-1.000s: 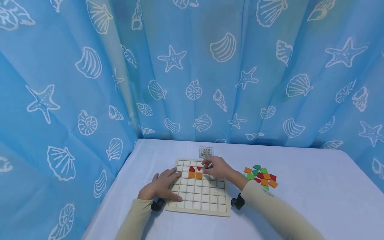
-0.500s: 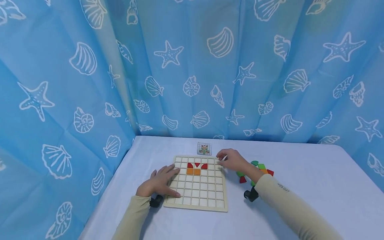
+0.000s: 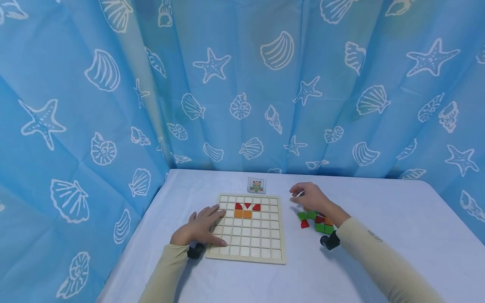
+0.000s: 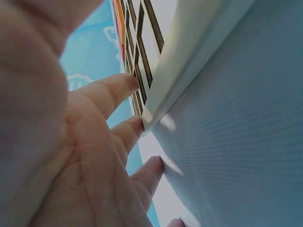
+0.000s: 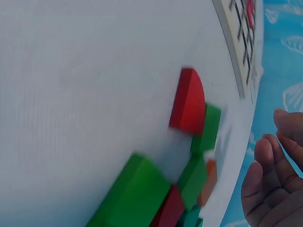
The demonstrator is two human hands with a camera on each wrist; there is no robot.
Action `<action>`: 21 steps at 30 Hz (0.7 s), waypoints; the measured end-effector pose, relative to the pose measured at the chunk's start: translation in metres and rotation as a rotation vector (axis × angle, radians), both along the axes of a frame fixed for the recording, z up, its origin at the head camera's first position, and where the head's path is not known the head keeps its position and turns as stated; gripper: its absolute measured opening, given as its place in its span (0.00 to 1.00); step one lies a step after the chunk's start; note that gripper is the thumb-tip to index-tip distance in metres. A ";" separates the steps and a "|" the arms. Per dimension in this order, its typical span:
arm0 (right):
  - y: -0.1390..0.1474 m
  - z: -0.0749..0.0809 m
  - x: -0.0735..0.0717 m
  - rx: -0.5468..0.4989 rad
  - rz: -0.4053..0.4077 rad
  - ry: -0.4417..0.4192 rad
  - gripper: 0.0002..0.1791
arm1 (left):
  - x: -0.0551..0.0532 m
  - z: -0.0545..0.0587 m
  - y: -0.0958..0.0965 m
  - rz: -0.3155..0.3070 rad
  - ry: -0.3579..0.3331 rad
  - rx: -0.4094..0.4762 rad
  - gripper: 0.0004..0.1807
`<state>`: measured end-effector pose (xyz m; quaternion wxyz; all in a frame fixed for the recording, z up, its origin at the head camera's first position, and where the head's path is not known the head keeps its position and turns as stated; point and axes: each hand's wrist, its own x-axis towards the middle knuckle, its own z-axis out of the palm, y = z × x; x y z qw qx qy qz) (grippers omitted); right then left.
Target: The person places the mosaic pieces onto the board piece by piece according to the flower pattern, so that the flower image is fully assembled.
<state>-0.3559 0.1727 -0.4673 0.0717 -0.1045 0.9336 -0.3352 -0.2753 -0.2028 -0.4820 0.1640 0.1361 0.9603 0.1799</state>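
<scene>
My left hand (image 3: 198,229) lies with spread fingers on the left edge of a wooden grid board (image 3: 245,260). In the left wrist view, fingertips (image 4: 129,82) touch the board's edge. Near the board's back, a red triangle (image 3: 248,205) sits between two red quarter-round tiles, one being the right red tile (image 3: 257,207). Two orange square tiles, including the right orange tile (image 3: 247,214), lie in the row below. My right hand (image 3: 314,200) hovers behind the loose tile pile (image 3: 320,227), fingers loosely bent and nothing between them. A red quarter-round tile (image 5: 189,101) lies at the pile's near side.
A small pattern card (image 3: 257,185) lies behind the board on the white-covered table (image 3: 227,280). Black wrist cameras, such as the right camera (image 3: 329,241), hang under each wrist. A blue shell-print curtain (image 3: 242,84) stands behind and to the left.
My right hand has let go of a red quarter-round tile beside the red triangle and moved right, off the board to the loose tiles. The left hand stays on the board.
</scene>
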 end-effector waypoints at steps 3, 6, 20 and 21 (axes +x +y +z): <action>0.009 0.000 -0.001 -0.020 -0.035 -0.013 0.19 | -0.001 0.001 0.000 -0.002 0.002 0.001 0.57; 0.018 -0.004 -0.001 -0.027 -0.071 -0.035 0.20 | -0.001 0.001 0.001 -0.006 0.000 0.000 0.57; 0.043 -0.017 0.005 -0.026 -0.082 -0.086 0.19 | 0.001 0.001 0.000 0.002 -0.003 0.009 0.57; 0.045 -0.018 0.006 -0.022 -0.079 -0.087 0.19 | 0.001 0.001 0.001 0.001 -0.002 0.013 0.57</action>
